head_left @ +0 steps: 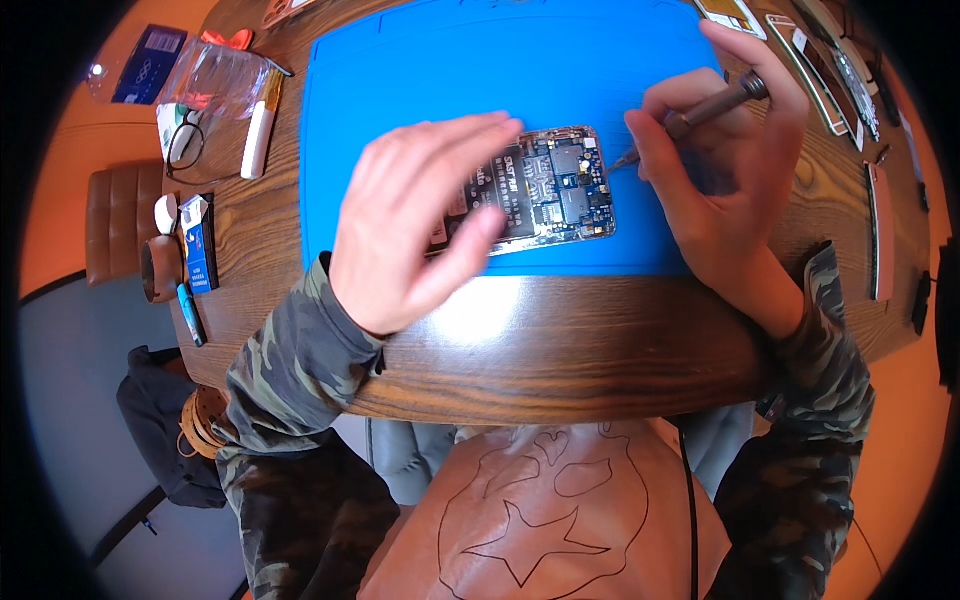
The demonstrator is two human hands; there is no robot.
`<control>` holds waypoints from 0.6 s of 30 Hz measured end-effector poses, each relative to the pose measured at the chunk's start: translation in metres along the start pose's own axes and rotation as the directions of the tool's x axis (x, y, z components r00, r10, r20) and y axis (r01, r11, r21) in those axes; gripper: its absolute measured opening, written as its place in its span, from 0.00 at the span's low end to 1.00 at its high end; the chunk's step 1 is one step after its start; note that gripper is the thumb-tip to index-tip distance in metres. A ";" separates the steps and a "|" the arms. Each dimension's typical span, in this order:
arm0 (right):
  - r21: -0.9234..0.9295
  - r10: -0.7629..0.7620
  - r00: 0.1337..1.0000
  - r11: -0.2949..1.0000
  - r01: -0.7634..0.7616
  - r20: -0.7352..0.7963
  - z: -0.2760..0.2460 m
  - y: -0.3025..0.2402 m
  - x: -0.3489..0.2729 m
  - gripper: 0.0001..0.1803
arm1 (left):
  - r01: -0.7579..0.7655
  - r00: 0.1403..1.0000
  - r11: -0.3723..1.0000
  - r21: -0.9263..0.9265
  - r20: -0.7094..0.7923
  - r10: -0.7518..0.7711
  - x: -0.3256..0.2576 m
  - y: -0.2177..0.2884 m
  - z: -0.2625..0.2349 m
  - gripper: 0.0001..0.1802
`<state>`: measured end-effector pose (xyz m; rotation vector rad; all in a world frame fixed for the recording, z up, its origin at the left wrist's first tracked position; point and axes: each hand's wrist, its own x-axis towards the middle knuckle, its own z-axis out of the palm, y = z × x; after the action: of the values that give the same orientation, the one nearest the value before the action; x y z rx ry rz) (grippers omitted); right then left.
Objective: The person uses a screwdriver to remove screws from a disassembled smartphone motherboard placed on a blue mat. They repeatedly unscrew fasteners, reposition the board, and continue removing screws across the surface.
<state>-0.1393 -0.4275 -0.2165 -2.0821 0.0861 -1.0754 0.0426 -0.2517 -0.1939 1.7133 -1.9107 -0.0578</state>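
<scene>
pinching the slim metal shaft of a screwdriver, the fingers of the right hand close round it like a pen grip, its fine tip resting at the right edge of an opened smartphone. the left hand lies over the phone's left half, fingers loosely spread and flat, seemingly steadying it, though whether they press down cannot be told. the phone sits back-off near the front edge of a blue silicone repair mat, showing a blue circuit board with small metal shields and a dark label. it looks light, thin and rigid, but fragile where the board is bare, so it is best held by its outer frame edges or with a flat palm, not on the components. the driver looks hard, smooth and knurled near its top, easy to roll between fingertips. the mat looks soft, matte and grippy, lying on a glossy dark wood-grain desk. to the right lie several phone frames and panels; to the left, a white marker, black-rimmed glasses, a crinkled clear plastic bag, and a small blue box. both sleeves are camouflage cloth.
</scene>
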 end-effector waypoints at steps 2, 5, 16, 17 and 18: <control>-0.008 -0.041 0.999 0.999 0.041 0.009 0.001 0.000 0.000 0.36 | 0.123 0.992 0.992 -0.042 -0.009 -0.123 -0.002 -0.006 -0.002 0.16; 0.009 -0.058 0.998 0.998 0.057 0.033 0.007 -0.003 0.000 0.36 | 0.194 0.981 0.977 -0.089 -0.003 -0.195 -0.006 -0.008 -0.001 0.15; 0.025 -0.035 0.982 0.999 0.031 0.187 0.005 -0.011 -0.001 0.35 | 0.006 0.999 0.999 0.053 0.047 -0.009 -0.010 -0.007 0.002 0.43; 0.015 -0.039 0.979 0.999 0.037 0.198 0.005 -0.012 -0.001 0.36 | 0.009 0.999 0.999 0.051 0.042 -0.011 -0.010 -0.007 0.003 0.43; 0.003 -0.040 0.977 0.999 0.040 0.209 0.003 -0.012 -0.001 0.36 | 0.010 0.999 0.999 0.046 0.038 -0.012 -0.010 -0.008 0.003 0.43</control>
<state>-0.1410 -0.4164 -0.2105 -2.1935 -0.0601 -0.8734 0.0482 -0.2445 -0.2036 1.7647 -1.9439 -0.0515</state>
